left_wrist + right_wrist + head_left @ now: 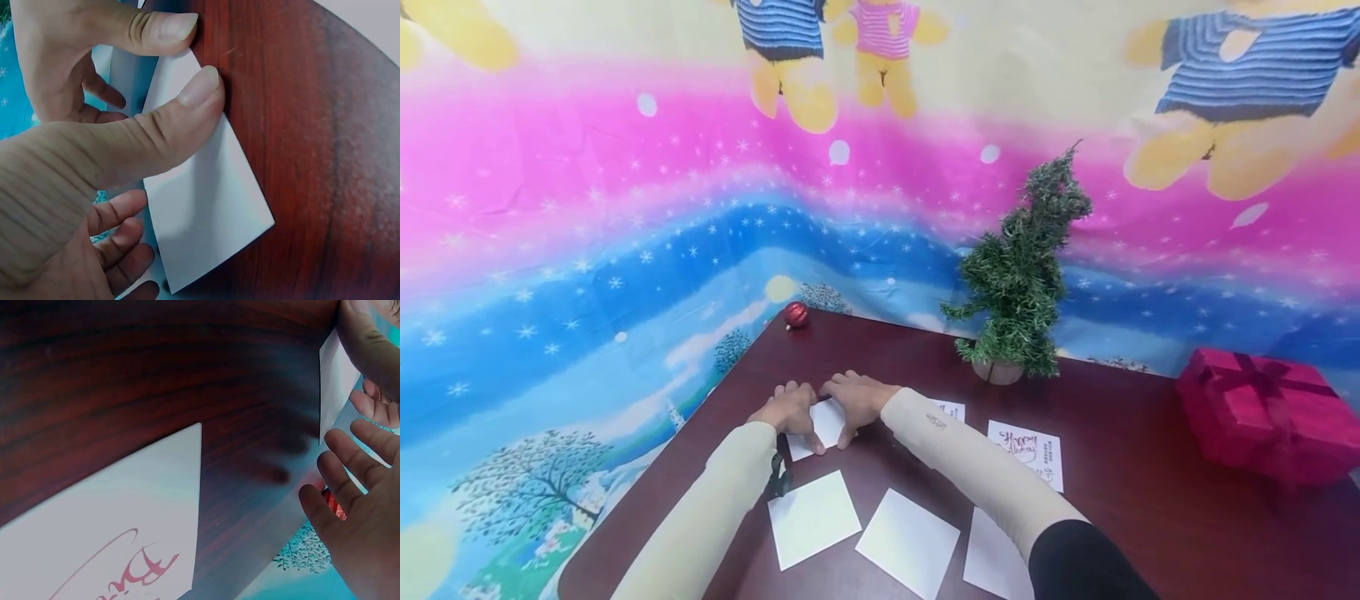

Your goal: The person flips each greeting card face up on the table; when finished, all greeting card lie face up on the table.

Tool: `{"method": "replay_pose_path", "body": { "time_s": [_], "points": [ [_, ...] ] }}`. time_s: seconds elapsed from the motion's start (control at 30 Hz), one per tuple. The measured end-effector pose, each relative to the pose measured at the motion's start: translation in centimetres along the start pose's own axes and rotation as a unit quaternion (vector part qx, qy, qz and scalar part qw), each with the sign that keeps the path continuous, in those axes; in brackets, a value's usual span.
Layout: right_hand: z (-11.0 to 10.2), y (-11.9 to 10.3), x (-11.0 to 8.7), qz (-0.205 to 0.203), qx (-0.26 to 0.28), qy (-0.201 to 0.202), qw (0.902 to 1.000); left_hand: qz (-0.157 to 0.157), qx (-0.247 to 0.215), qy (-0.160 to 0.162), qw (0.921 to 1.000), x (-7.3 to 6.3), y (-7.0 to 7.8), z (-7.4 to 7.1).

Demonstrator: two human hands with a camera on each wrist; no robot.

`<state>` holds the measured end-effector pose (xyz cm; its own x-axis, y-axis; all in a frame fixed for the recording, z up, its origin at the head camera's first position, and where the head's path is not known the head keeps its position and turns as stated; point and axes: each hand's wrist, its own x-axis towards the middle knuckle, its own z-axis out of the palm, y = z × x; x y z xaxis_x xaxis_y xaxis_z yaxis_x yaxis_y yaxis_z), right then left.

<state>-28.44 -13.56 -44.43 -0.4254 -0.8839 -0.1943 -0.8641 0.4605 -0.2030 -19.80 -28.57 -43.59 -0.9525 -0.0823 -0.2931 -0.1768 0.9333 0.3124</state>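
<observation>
A small white card point(827, 422) lies on the dark red table between my two hands. My left hand point(786, 410) holds it at the left, thumb point(199, 90) across the near edge and fingertips by the far edge. On its other side, my right hand point(859, 402) touches the corner with its thumb point(175, 30), its other fingers point(340, 481) spread loosely off the card. Close to my wrists lie a white card point(815, 518) on the left and another blank card point(910, 542) beside it.
A third blank card point(992, 554) lies partly under my right forearm. Two cards with red writing, one a greeting card point(1037, 454), lie beyond it. A small artificial tree point(1018, 275), a red gift box point(1266, 417) and a red bauble point(795, 314) stand along the back.
</observation>
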Motion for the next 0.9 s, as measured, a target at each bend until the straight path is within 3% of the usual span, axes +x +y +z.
{"method": "replay_pose_path", "body": {
  "time_s": [0.2, 0.33, 0.6, 0.9],
  "points": [
    [0.4, 0.1, 0.1, -0.008, 0.002, 0.001, 1.0, 0.003, -0.008, 0.001, 1.0, -0.1, -0.1, -0.1],
    [0.5, 0.2, -0.2, -0.001, -0.007, 0.012, 0.9999, 0.027, 0.004, 0.006, 0.9996, -0.2, 0.4, -0.2],
    [1.0, 0.4, -1.6, 0.001, -0.017, 0.035, 0.9992, 0.067, 0.087, 0.029, 0.9936, -0.4, 1.7, -0.1],
    [0.9, 1.1, -2.8, 0.024, -0.037, 0.058, 0.9973, 0.123, 0.14, 0.056, 0.9808, -0.4, 2.7, -0.1]
  ]
}}
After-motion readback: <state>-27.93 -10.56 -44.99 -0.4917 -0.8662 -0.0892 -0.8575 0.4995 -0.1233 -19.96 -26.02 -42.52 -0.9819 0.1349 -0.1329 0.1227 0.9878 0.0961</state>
